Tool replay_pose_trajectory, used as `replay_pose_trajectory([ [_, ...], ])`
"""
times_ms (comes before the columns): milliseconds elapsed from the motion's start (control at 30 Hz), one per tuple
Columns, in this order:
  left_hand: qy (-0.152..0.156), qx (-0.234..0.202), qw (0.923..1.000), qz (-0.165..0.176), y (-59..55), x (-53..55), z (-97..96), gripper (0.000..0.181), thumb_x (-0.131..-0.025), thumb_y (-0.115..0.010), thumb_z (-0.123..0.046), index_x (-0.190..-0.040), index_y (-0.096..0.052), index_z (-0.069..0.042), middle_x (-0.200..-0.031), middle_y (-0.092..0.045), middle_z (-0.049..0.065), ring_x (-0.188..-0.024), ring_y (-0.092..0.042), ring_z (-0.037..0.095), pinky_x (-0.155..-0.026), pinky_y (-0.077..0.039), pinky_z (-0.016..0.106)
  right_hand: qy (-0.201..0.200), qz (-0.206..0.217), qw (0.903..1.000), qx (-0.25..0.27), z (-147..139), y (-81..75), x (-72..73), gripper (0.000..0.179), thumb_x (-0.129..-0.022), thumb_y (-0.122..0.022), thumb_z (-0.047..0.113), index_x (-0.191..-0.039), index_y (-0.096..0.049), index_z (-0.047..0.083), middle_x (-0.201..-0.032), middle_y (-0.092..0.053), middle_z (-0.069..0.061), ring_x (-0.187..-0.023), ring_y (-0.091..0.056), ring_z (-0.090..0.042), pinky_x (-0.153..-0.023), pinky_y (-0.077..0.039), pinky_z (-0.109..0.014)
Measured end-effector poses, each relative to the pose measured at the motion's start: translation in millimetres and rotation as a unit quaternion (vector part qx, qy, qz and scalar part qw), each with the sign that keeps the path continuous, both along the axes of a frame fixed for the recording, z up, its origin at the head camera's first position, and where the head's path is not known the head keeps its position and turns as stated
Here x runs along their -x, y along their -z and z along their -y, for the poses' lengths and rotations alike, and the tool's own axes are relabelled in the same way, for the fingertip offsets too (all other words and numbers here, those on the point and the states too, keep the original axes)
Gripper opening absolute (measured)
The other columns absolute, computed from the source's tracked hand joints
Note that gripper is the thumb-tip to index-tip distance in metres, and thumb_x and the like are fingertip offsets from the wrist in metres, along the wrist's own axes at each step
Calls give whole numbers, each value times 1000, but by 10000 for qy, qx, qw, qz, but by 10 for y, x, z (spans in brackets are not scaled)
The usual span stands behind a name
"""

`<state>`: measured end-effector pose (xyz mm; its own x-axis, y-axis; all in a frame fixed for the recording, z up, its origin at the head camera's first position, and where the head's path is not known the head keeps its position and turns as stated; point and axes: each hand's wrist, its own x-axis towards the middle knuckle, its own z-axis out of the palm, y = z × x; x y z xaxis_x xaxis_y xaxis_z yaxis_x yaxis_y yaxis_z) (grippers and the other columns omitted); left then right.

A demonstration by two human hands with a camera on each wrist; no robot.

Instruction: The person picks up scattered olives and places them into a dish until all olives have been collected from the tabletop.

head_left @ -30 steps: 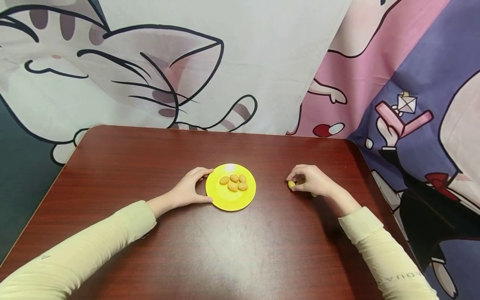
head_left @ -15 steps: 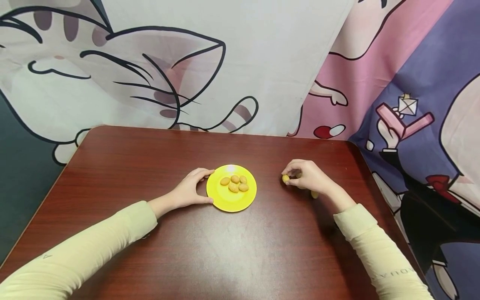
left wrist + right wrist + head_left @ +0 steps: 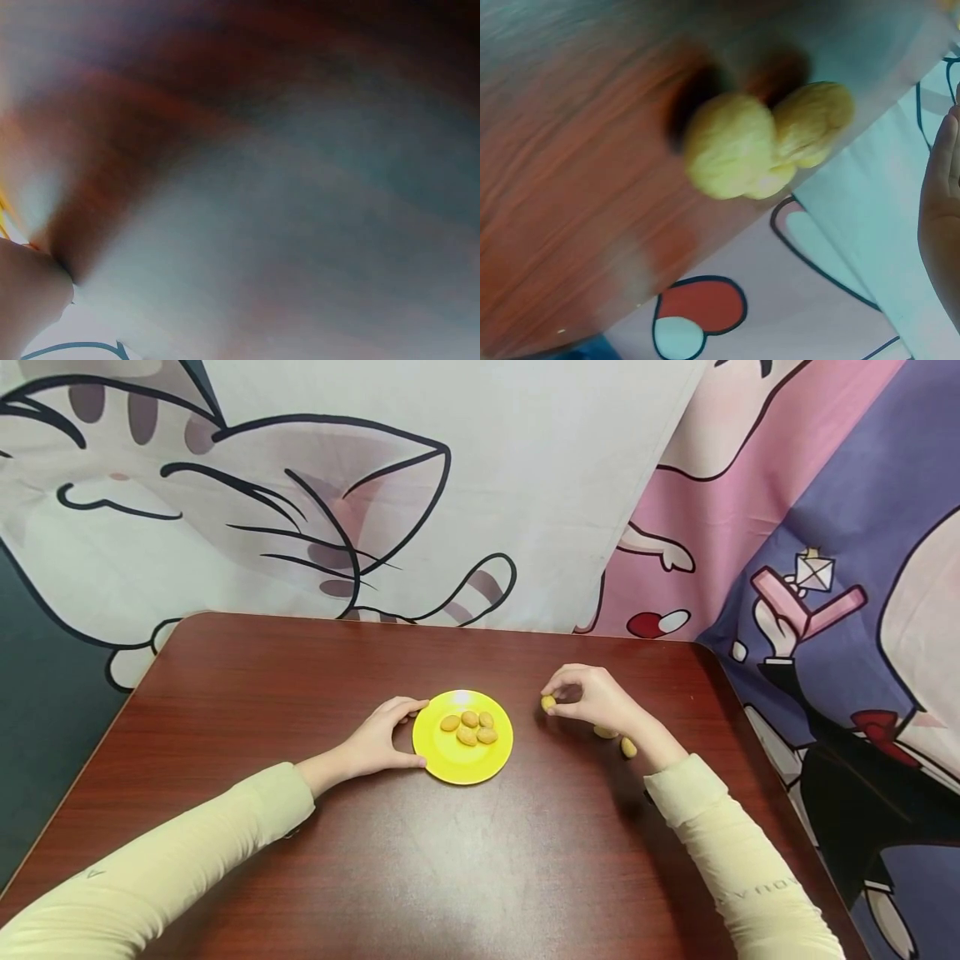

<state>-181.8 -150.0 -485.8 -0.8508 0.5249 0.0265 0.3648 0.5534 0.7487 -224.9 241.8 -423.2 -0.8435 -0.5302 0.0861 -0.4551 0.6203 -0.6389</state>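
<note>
In the head view my left hand point(image 3: 378, 739) holds the left side of a small yellow plate point(image 3: 465, 768), thumb at the near rim and fingers at the far rim. Several yellow-brown oval lumps point(image 3: 467, 736) lie grouped on the plate. To the right of it, my right hand point(image 3: 592, 697) pinches one similar yellow lump point(image 3: 548, 702) between thumb and fingertips. Behind that hand, near the wrist, loose yellow lumps point(image 3: 628, 747) rest on the table. They look rounded and slightly wrinkled in the right wrist view, where yellow lumps point(image 3: 731, 146) sit close together.
The reddish-brown wooden table point(image 3: 360, 877) runs back to a cloth backdrop point(image 3: 555, 485) printed with cartoon animals, which also borders the right side. The left wrist view is mostly blurred tabletop point(image 3: 262, 225), with part of the hand at its left edge.
My right hand has moved left and away from me with the pinched lump, nearing the plate and uncovering the loose lumps behind it. The left hand and plate stay in place.
</note>
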Motion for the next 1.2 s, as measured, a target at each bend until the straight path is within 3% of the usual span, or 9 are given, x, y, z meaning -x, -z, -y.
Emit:
replay_pose_trajectory([
  [467,-14,-7,10000,-11,3,-5,3,93,-78,-96,-23,-154,-49,3,-146,-56,20,-129,-55,34,-111,-49,54,-164,149,9989,402,400,10,52,28,-81,-91,1,-107,-82,4,-103,-76,-5,-92,-73,-20,-86,-65,-33],
  [800,-18,-29,10000,-67,4,3,-1,92,-77,-96,-22,-153,-50,4,-145,-57,20,-126,-56,33,-109,-49,52,-413,250,9967,650,626,49,43,27,-83,-88,-1,-109,-81,1,-105,-76,-11,-94,-75,-24,-88,-65,-37],
  [1200,-21,-32,10000,-23,-20,-6,-3,92,-77,-96,-20,-153,-50,4,-146,-57,20,-128,-56,34,-110,-48,52,-699,223,9958,542,935,61,-34,23,-85,-87,3,-107,-82,7,-106,-76,-8,-96,-72,-24,-88,-64,-42],
])
